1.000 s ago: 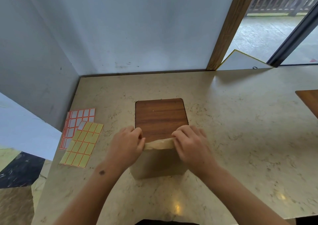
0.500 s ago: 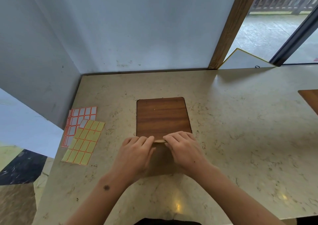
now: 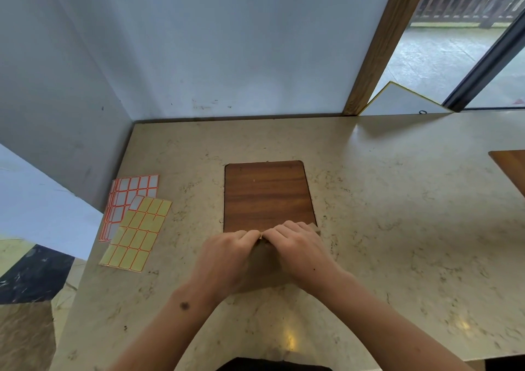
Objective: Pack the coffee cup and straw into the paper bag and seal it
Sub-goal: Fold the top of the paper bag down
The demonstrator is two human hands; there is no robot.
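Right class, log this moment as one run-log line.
stage: folding bag top | left hand, right hand: pressing paper bag | sticker sheets: untouched

The two hands, left (image 3: pixel 227 260) and right (image 3: pixel 301 254), cover most of the paper bag (image 3: pixel 265 268), so its top fold is hard to see. What is inside the bag is hidden. At 3 o'clock, a brown board (image 3: pixel 511 169) is cut off by the edge. The white sticker sheet (image 3: pixel 125 200) lies partly under the yellow sticker sheet (image 3: pixel 139 234).

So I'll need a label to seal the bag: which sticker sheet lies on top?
The yellow sticker sheet lies on top, overlapping the lower right of the white sticker sheet with orange borders, and sits nearer the left hand.
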